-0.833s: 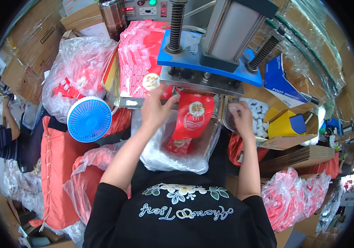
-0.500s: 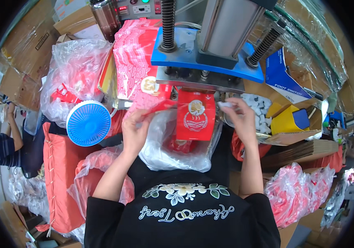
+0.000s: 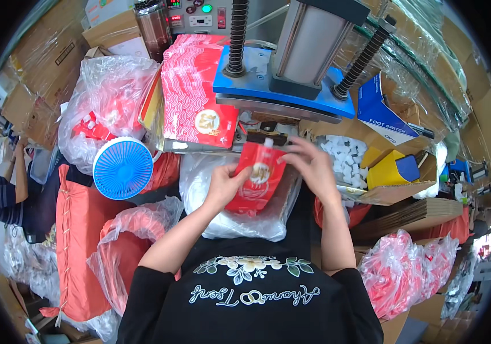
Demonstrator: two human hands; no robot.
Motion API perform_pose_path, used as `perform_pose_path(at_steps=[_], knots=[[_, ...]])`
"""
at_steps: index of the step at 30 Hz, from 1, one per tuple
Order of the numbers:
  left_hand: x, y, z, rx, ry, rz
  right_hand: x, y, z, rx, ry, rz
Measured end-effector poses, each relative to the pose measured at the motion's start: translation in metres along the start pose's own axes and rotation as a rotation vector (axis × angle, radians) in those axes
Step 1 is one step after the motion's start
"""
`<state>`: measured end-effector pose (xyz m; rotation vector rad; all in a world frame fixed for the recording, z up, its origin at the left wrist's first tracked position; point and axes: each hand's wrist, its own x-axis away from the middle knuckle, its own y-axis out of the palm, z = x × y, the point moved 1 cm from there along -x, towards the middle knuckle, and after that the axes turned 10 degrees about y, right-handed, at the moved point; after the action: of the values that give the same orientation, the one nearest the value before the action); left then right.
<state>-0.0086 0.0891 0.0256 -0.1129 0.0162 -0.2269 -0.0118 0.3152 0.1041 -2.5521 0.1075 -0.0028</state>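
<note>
My left hand (image 3: 226, 184) pinches red pouch (image 3: 260, 184) at left edge, white spout (image 3: 268, 143) on top; my right hand (image 3: 315, 170) at upper right corner, hold unclear.

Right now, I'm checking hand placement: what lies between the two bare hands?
In the head view, a glossy red printed pouch lies between the left hand and the right hand.

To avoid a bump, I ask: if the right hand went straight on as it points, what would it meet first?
The right hand would likely meet the red pouch first; the dark bar beyond looks near too, but depth is unclear.
</note>
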Motion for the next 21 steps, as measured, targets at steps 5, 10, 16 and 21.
perform_pose_path(at_steps=[5, 10, 16, 21], knots=[[-0.030, 0.019, 0.020, 0.477, -0.146, 0.191, 0.008, -0.069, 0.025, 0.660, 0.177, 0.402], [-0.044, 0.019, 0.017, 0.648, -0.206, 0.204, 0.012, -0.071, 0.082, 0.900, 0.217, 0.294], [-0.047, -0.032, 0.025, -0.405, 0.377, 0.311, 0.004, -0.038, 0.081, 0.744, 0.085, 0.259], [-0.010, -0.077, -0.016, -1.033, 0.604, 0.284, -0.007, -0.034, 0.080, 0.588, -0.191, 0.252]])
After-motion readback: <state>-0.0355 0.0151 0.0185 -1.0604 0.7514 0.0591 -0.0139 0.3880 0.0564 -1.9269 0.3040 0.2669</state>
